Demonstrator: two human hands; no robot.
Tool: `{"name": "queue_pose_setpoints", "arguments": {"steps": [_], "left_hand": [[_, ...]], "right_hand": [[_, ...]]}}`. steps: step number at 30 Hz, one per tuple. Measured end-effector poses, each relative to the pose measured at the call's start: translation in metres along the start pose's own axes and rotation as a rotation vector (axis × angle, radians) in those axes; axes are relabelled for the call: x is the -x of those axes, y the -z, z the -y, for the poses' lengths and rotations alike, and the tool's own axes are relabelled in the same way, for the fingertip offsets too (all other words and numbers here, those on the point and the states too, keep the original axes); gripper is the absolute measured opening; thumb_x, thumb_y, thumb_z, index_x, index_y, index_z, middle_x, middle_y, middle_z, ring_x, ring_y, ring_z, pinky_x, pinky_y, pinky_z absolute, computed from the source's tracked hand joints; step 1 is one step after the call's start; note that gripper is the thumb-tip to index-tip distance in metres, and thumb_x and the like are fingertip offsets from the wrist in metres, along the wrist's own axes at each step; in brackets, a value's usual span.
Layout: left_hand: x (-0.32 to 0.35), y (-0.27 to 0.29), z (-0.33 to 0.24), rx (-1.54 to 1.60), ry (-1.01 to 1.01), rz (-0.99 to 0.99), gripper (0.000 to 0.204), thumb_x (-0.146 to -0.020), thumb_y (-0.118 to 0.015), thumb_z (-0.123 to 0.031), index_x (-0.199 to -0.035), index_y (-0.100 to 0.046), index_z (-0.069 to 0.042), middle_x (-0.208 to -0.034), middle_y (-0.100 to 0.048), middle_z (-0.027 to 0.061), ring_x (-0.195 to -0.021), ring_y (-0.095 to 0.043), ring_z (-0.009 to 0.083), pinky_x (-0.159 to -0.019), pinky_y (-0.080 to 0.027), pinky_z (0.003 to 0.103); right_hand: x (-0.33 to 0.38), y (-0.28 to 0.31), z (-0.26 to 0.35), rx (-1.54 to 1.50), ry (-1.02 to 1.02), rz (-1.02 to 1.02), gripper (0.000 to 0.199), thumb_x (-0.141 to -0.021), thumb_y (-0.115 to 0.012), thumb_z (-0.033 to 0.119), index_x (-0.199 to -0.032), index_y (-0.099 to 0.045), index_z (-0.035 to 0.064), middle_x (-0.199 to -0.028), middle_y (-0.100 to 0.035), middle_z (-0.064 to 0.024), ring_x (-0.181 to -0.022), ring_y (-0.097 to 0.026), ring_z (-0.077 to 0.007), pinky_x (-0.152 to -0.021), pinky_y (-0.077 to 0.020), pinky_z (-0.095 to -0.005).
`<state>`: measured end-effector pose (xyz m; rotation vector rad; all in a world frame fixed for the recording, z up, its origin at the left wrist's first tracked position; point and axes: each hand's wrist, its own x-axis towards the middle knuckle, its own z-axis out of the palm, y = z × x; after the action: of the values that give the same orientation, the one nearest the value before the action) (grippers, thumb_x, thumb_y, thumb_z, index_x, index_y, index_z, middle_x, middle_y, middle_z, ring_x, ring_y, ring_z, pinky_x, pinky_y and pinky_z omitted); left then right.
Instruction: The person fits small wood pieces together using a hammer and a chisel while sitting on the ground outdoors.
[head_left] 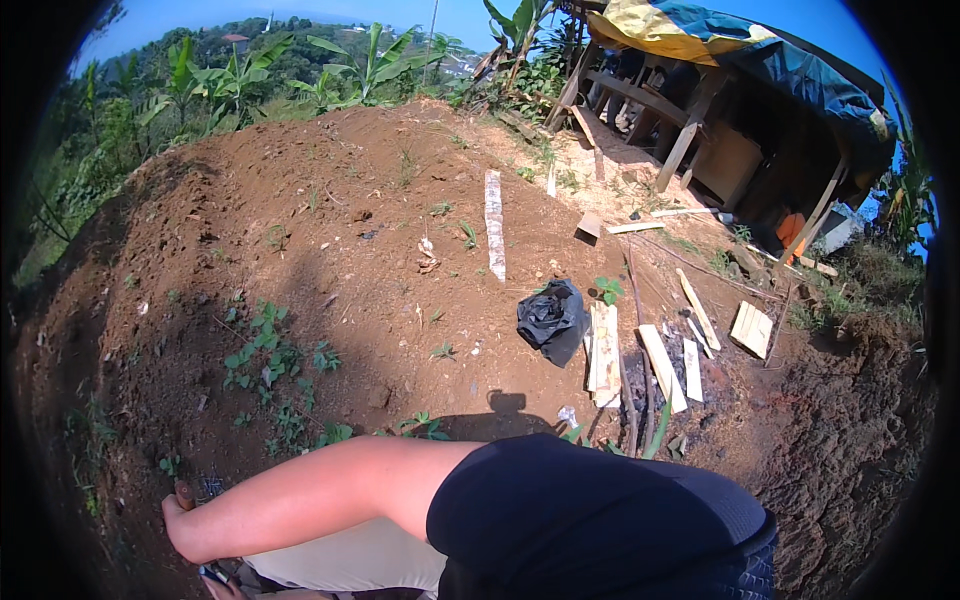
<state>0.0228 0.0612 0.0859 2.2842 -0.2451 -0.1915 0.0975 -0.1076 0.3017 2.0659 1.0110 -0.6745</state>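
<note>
At 7 o'clock the right hand is down at the soil, fingers curled; clamped on anything, I cannot tell. The left hand barely shows at the edge, grip unclear. Weeds, beyond toward 9, stand unpulled, so little seems done; their patch runs 11 to 5. Farther, toward 3, bag and boards

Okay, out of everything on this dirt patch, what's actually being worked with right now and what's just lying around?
In hand:
- left hand, low against the soil at the lower left
- weeds, the nearest plants to that hand

Lying about:
- black plastic bag
- wood planks
- long white strip
- wooden shed with tarp roof
</note>
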Motion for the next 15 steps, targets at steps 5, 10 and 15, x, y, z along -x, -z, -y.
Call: {"name": "queue_pose_setpoints", "arguments": {"steps": [5,10,15], "left_hand": [[-0.033,-0.034,0.100,0.330,-0.021,0.059,0.068,-0.102,-0.058,-0.010,-0.158,-0.023,0.007,-0.159,-0.034,0.0246,-0.138,-0.045,0.0342,-0.116,-0.035,0.039],[-0.032,-0.048,0.077,0.428,0.083,-0.112,0.060,-0.104,-0.049,-0.013,-0.155,-0.023,0.004,-0.154,-0.034,0.0199,-0.139,-0.039,0.0291,-0.115,-0.032,0.040],[-0.018,-0.035,0.051,0.586,0.143,-0.320,0.045,-0.100,-0.055,-0.017,-0.136,-0.035,0.001,-0.124,-0.045,0.0172,-0.111,-0.047,0.0266,-0.094,-0.038,0.040]], "right_hand": [[0.002,-0.010,-0.002,-0.107,-0.005,-0.052,0.039,-0.083,-0.073,0.039,-0.116,-0.077,0.0197,-0.118,-0.073,-0.0015,-0.108,-0.063,-0.0242,-0.079,-0.0438,-0.0463],[0.048,-0.026,-0.033,-0.367,-0.070,-0.188,0.042,-0.079,-0.080,0.040,-0.115,-0.078,0.0188,-0.112,-0.076,-0.0009,-0.106,-0.071,-0.0227,-0.083,-0.0528,-0.0427],[0.064,-0.008,-0.046,-0.595,-0.130,-0.319,0.042,-0.085,-0.073,0.024,-0.120,-0.062,0.0049,-0.098,-0.074,-0.0178,-0.097,-0.071,-0.0374,-0.081,-0.0557,-0.0494]]}}
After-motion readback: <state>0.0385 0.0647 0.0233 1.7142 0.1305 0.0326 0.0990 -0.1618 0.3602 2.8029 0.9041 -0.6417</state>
